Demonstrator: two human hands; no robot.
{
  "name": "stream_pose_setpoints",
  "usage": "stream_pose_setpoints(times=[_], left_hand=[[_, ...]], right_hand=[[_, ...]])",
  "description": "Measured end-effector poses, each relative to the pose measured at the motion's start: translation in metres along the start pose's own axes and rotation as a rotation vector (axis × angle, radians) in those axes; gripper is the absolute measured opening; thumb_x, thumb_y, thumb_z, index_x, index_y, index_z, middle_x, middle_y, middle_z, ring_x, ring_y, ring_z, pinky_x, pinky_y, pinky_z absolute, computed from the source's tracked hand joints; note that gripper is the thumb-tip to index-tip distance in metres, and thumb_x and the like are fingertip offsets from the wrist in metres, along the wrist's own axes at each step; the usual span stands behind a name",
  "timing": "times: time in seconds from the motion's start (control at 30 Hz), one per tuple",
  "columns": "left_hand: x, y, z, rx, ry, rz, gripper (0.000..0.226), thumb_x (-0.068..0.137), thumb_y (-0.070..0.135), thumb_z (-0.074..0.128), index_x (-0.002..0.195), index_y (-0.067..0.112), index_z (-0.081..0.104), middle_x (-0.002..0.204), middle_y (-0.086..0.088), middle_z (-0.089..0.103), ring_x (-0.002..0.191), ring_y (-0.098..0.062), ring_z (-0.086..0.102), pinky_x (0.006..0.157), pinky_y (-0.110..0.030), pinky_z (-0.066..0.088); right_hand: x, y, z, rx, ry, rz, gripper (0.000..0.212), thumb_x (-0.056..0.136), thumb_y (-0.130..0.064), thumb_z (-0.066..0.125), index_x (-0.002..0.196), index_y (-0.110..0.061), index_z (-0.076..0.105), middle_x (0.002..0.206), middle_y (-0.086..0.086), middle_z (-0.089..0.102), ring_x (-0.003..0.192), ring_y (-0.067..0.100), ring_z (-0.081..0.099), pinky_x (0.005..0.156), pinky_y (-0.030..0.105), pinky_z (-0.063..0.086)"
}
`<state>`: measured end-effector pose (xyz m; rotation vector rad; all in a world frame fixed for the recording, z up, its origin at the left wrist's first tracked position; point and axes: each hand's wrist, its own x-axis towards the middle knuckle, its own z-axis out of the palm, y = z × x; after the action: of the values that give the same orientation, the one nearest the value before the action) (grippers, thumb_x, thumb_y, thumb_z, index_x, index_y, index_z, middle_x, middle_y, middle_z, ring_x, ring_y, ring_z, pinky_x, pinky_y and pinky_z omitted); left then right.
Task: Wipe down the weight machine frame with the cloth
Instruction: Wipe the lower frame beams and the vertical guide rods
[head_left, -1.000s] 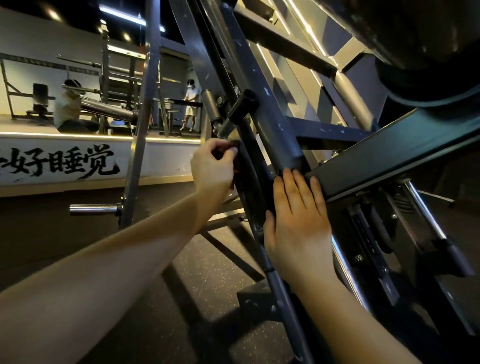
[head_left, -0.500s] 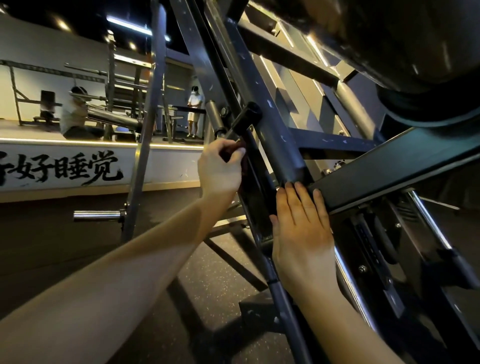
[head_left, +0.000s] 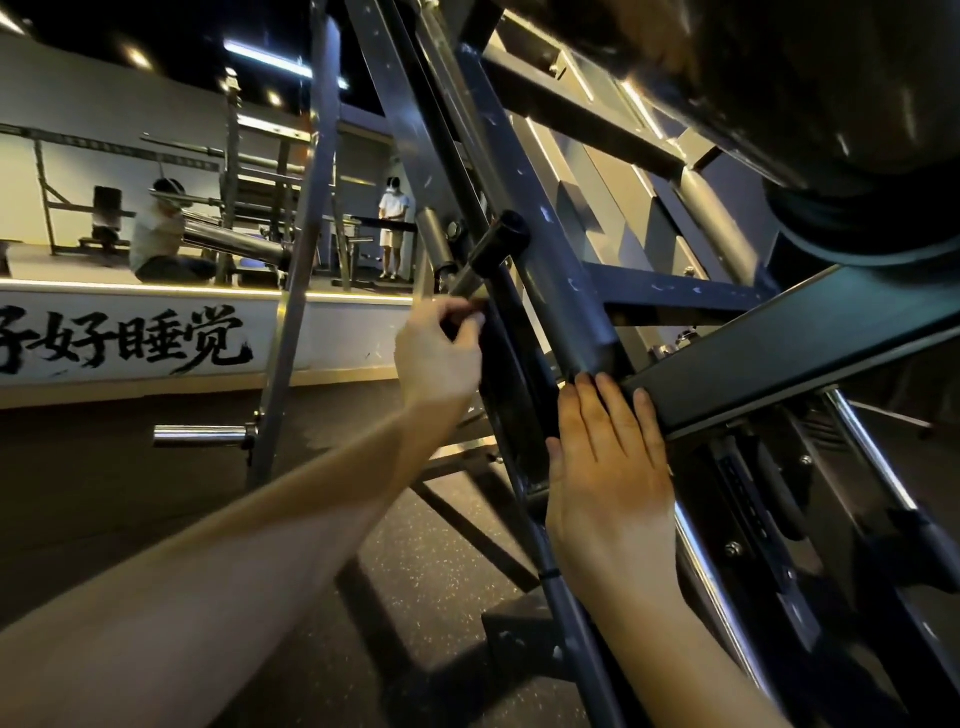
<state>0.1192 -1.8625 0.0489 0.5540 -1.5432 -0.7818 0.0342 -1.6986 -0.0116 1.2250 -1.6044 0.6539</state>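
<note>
The weight machine frame (head_left: 558, 306) is a slanted grey steel upright with scuffed paint, joined by a black cross beam (head_left: 805, 353). My left hand (head_left: 436, 353) is pinched shut on the top of a dark cloth (head_left: 511, 384) beside a black rubber-capped peg (head_left: 501, 241). The cloth appears to hang as a dark strip down the frame; its edges are hard to tell in the dim light. My right hand (head_left: 608, 467) lies flat against the frame below the beam joint, fingers stretched out, thumb at the cloth's lower part.
A chrome plate peg (head_left: 200, 435) sticks out from a thin grey post (head_left: 291, 322) on the left. Chrome guide rods (head_left: 872, 457) and a large dark weight plate (head_left: 857, 130) fill the right. Two people are on a raised platform (head_left: 156, 291) behind. The floor is speckled black rubber.
Both hands hold nearly the same spots on the frame. The view has drifted slightly, so everything sits a little lower and to the right.
</note>
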Motion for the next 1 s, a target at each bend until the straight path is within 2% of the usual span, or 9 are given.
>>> stream_pose_setpoints(times=[0.13, 0.33, 0.47, 0.53, 0.63, 0.73, 0.83, 1.0], left_hand=[[-0.057, -0.022, -0.008, 0.1, -0.148, 0.195, 0.01, 0.098, 0.024, 0.063, 0.107, 0.024, 0.068, 0.104, 0.006, 0.067, 0.102, -0.008, 0.065, 0.093, -0.039, 0.056], [0.017, 0.007, 0.0, 0.035, 0.024, 0.06, 0.018, 0.098, 0.02, 0.065, 0.115, 0.026, 0.066, 0.112, 0.008, 0.064, 0.107, -0.008, 0.062, 0.098, -0.041, 0.056], [-0.039, -0.003, -0.008, 0.014, -0.127, 0.114, 0.014, 0.098, 0.022, 0.065, 0.109, 0.031, 0.064, 0.108, 0.01, 0.064, 0.104, -0.005, 0.064, 0.095, -0.036, 0.057], [-0.04, -0.007, -0.014, 0.037, -0.195, 0.127, 0.013, 0.098, 0.023, 0.065, 0.107, 0.032, 0.064, 0.106, 0.012, 0.064, 0.102, -0.004, 0.064, 0.093, -0.034, 0.057], [0.006, 0.003, -0.009, 0.006, -0.11, 0.063, 0.019, 0.098, 0.022, 0.065, 0.116, 0.028, 0.065, 0.113, 0.009, 0.065, 0.108, -0.008, 0.063, 0.098, -0.04, 0.056], [0.027, 0.008, -0.004, 0.123, 0.011, 0.142, 0.021, 0.098, 0.02, 0.066, 0.118, 0.021, 0.067, 0.113, 0.007, 0.063, 0.108, -0.006, 0.059, 0.102, -0.036, 0.052], [0.011, -0.002, -0.013, 0.187, -0.096, 0.321, 0.018, 0.098, 0.018, 0.066, 0.115, 0.023, 0.066, 0.112, 0.011, 0.06, 0.108, 0.0, 0.057, 0.1, -0.026, 0.051], [-0.018, -0.03, -0.05, 0.478, -0.456, 0.605, 0.02, 0.096, 0.018, 0.065, 0.115, 0.021, 0.069, 0.112, 0.006, 0.063, 0.106, -0.008, 0.057, 0.094, -0.032, 0.053]], right_hand=[[0.0, 0.0, -0.001, 0.006, -0.009, 0.005, 0.044, 0.104, -0.023, 0.038, 0.137, 0.0, 0.057, 0.142, 0.019, 0.058, 0.14, 0.033, 0.049, 0.123, 0.045, 0.02], [0.0, 0.001, 0.002, -0.007, -0.003, -0.002, 0.043, 0.103, -0.022, 0.04, 0.135, 0.0, 0.059, 0.141, 0.019, 0.06, 0.138, 0.033, 0.051, 0.123, 0.044, 0.019], [0.0, 0.0, 0.0, 0.017, -0.002, 0.006, 0.045, 0.103, -0.022, 0.038, 0.137, 0.0, 0.057, 0.142, 0.019, 0.059, 0.139, 0.033, 0.049, 0.124, 0.044, 0.018], [0.0, 0.0, 0.001, 0.02, -0.006, 0.005, 0.045, 0.104, -0.023, 0.038, 0.137, -0.001, 0.057, 0.142, 0.018, 0.058, 0.14, 0.032, 0.048, 0.125, 0.041, 0.014], [0.0, 0.0, 0.001, 0.012, 0.002, -0.004, 0.044, 0.103, -0.022, 0.038, 0.135, -0.001, 0.059, 0.141, 0.018, 0.06, 0.138, 0.033, 0.05, 0.124, 0.042, 0.017], [-0.001, 0.001, 0.001, 0.0, 0.009, -0.013, 0.044, 0.103, -0.022, 0.038, 0.134, 0.0, 0.06, 0.139, 0.019, 0.061, 0.137, 0.034, 0.052, 0.122, 0.044, 0.019], [-0.001, 0.001, 0.002, 0.011, 0.031, -0.009, 0.043, 0.103, -0.022, 0.04, 0.134, 0.0, 0.06, 0.139, 0.019, 0.061, 0.136, 0.034, 0.053, 0.122, 0.045, 0.022], [-0.002, 0.002, 0.001, 0.023, 0.039, -0.024, 0.042, 0.103, -0.021, 0.042, 0.135, 0.0, 0.059, 0.14, 0.019, 0.06, 0.137, 0.033, 0.052, 0.123, 0.045, 0.022]])
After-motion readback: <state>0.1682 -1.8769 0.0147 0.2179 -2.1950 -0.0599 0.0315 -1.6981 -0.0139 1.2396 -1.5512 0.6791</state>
